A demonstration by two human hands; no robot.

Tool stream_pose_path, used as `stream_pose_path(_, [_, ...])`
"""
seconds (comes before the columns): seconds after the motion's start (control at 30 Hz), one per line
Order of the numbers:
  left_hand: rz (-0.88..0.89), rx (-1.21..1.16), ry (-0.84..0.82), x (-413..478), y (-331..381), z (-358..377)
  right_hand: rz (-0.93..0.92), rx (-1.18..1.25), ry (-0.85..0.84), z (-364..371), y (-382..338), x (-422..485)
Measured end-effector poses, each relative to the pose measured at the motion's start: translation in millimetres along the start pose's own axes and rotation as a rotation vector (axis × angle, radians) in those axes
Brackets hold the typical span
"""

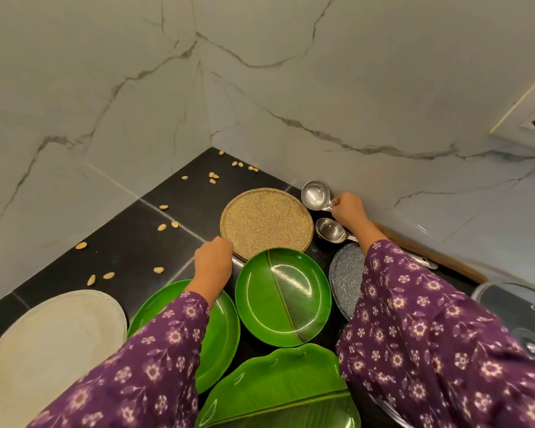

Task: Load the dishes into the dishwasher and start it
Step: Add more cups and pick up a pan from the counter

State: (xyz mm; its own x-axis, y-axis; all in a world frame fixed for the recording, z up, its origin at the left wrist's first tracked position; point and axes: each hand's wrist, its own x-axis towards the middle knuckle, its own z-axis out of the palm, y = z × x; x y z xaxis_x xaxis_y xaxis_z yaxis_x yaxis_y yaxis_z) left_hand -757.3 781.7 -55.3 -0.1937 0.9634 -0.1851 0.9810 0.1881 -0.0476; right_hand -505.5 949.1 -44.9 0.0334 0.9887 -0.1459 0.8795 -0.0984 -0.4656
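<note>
A round speckled tan plate (pixel 264 222) lies on the black counter (pixel 130 251) near the wall corner. My left hand (pixel 213 261) is curled at its near-left rim, touching it. My right hand (pixel 348 210) is closed on the handle of a steel ladle (pixel 315 195) beside the wall. A second steel ladle (pixel 331 230) lies just in front of that one. Two round green plates (pixel 283 296) (pixel 220 335) and a leaf-shaped green platter (pixel 278 393) sit close to me. My purple floral sleeves cover parts of them.
A large off-white plate (pixel 53 350) lies at the near left. A grey speckled plate (pixel 346 279) and a glass lid (pixel 519 316) sit at the right, with a wooden stick (pixel 445 257) along the wall. Peanuts (pixel 167 225) are scattered over the counter. A wall socket (pixel 531 118) is at right.
</note>
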Motion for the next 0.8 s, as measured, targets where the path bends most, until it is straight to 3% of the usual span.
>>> stream_pose_path(0.2, [-0.007, 0.000, 0.018, -5, 3, 1, -0.099, 0.312, 0.129, -10, -15, -12])
stream_pose_path(0.4, [-0.017, -0.073, -0.007, -12, 1, -9, -0.191, 0.369, 0.170, -43, -34, -37])
stream_pose_path(0.5, [-0.013, -0.204, -0.007, -19, -3, -15, -0.173, 0.444, 0.046, -66, -35, -63])
stream_pose_path(0.6, [-0.062, -0.510, 0.076, -28, -7, -21, -0.161, 0.451, -0.156, -88, -29, -101])
stream_pose_path(0.67, [-0.050, -0.635, 0.138, -38, -6, -27, -0.155, 0.465, -0.195, -97, -19, -129])
stream_pose_path(0.8, [0.082, -0.748, 0.195, -72, 18, -34, 0.001, 0.742, -0.239, -112, 15, -187])
